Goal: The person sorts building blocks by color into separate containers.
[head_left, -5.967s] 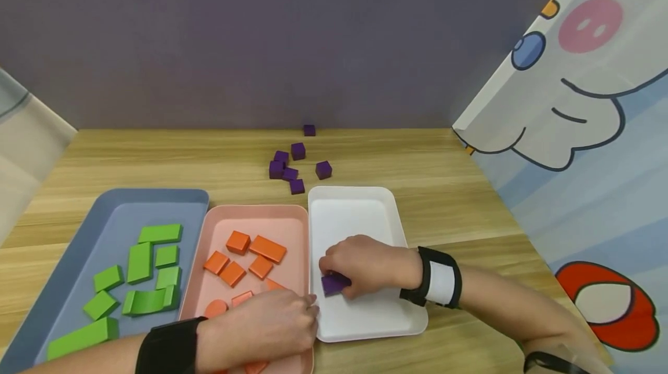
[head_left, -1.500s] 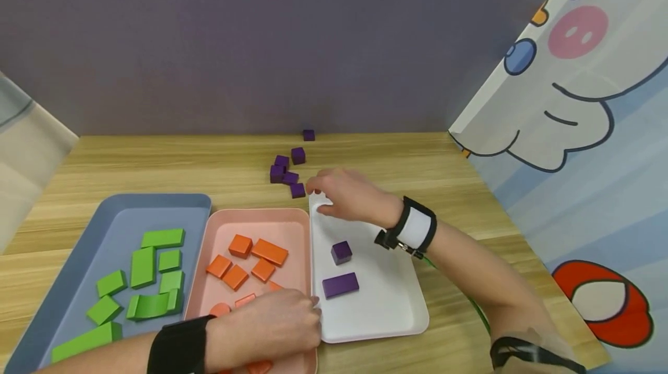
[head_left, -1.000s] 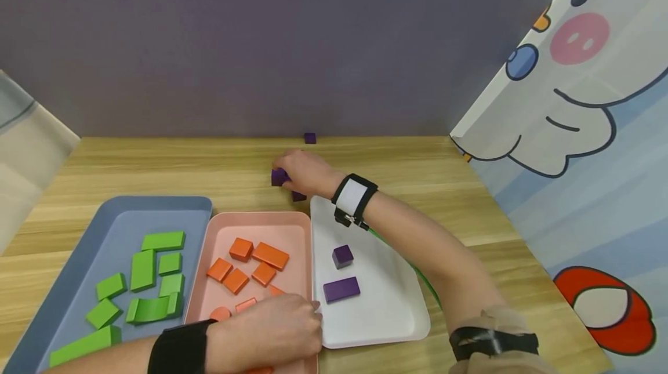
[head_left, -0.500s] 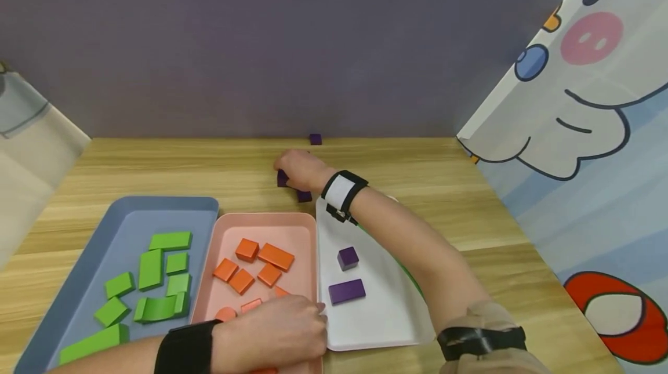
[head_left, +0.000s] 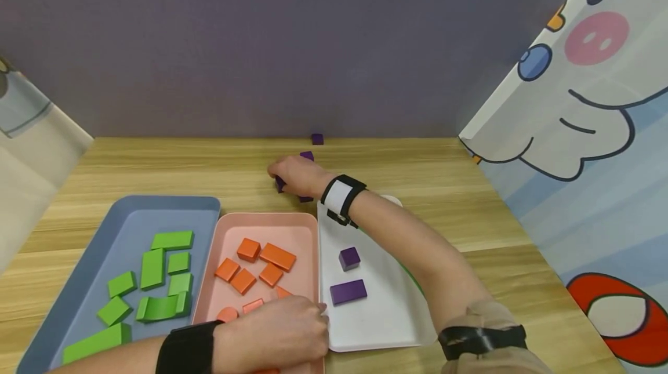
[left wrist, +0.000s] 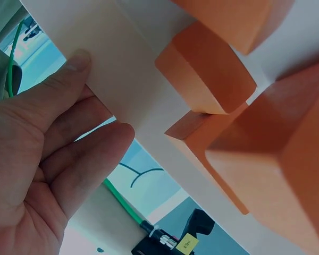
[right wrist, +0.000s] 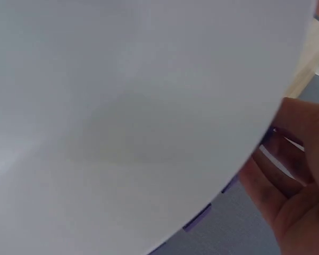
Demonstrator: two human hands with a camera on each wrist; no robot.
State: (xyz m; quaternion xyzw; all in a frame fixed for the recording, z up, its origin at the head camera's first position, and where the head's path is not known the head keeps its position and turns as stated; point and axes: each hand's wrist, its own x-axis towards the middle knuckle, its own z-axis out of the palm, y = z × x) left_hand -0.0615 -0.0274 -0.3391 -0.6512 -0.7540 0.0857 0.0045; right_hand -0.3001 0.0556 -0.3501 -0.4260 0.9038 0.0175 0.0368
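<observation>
My right hand (head_left: 298,175) is at the small pile on the far side of the table, pinching a purple block (head_left: 279,184) between thumb and fingers. Other purple blocks lie around it, one behind the hand (head_left: 307,155) and one under the wrist side (head_left: 305,199). In the right wrist view the white tray (right wrist: 138,127) hides most of the pile. Inside the white tray (head_left: 386,322) rest a purple cube (head_left: 349,258) and a longer purple block (head_left: 348,292). My left hand (head_left: 279,330) grips the right rim of the pink tray (head_left: 263,220), thumb at its wall in the left wrist view.
Several orange blocks (head_left: 278,256) lie in the pink tray. Left of it stands a blue-grey tray (head_left: 130,206) with several green blocks (head_left: 152,269). One purple block (head_left: 317,139) sits against the grey back panel (head_left: 271,49). A cartoon-printed wall (head_left: 616,200) borders the right side.
The right hand has gone from the white tray to the purple pile, where it pinches a block. A purple cube from the table now lies in the tray beside the longer block. The left hand stays put.
</observation>
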